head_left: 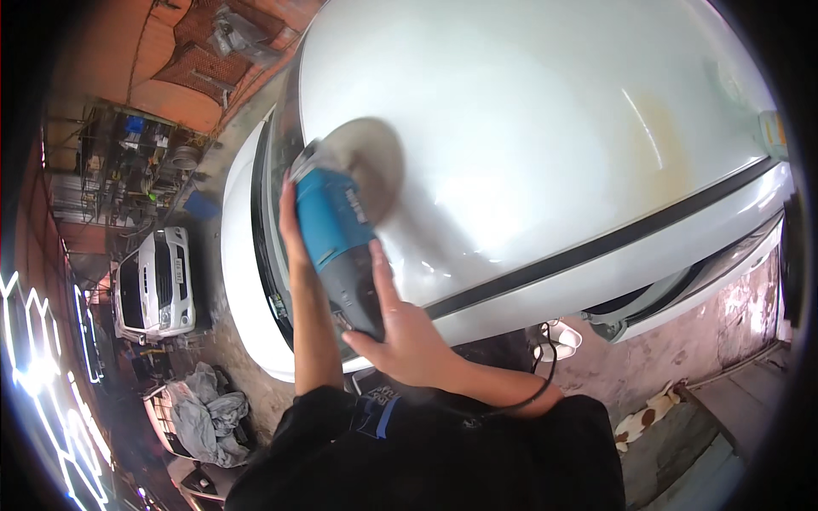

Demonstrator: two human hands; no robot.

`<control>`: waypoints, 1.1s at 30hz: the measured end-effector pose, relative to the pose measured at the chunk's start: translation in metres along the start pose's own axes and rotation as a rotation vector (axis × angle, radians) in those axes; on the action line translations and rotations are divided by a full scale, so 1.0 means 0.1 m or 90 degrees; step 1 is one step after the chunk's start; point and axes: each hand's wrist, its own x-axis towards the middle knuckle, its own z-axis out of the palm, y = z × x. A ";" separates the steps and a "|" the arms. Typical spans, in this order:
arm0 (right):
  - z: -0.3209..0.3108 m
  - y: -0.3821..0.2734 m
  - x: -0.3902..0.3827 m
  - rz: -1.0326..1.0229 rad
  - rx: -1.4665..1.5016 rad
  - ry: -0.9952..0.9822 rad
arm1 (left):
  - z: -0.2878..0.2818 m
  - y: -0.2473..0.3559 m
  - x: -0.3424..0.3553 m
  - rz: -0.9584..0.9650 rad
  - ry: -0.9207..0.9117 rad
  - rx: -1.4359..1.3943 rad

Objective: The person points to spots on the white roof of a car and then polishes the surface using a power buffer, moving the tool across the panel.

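A blue and black power polisher [334, 220] is between my hands, over the left part of a glossy white car roof [528, 111]. Its round pad [375, 162] looks smeared by motion and stands tilted at the roof; whether its lower edge touches the paint I cannot tell. My left hand [291, 217] grips the front end from the left side, its fingertips mostly hidden behind the tool. Round the dark rear handle, my right hand [407, 336] is closed. A black cord [547, 375] runs beside my right forearm. Yellowish residue [665, 145] marks the roof at the right.
A pale bottle [774, 134] stands at the roof's far right. White slippers [562, 336] lie on the floor beside the car. A brown-and-white animal [643, 417] is at the lower right. Left are a parked white vehicle [175, 281], crumpled grey sheeting [209, 417] and cluttered shelves [128, 157].
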 end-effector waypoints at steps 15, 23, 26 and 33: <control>0.02 0.01 1.22 -0.179 -0.022 0.175 | 0.19 0.50 1.16 -0.027 -0.046 0.121; -0.72 -0.49 1.14 -0.159 0.053 0.293 | 1.50 0.63 1.61 -0.112 -0.266 0.137; -0.75 -0.46 1.14 -0.157 0.065 0.290 | 1.53 0.58 1.73 -0.094 -0.257 0.189; -0.47 -0.37 1.22 -0.058 0.058 0.129 | 0.88 0.67 1.46 0.044 -0.059 0.179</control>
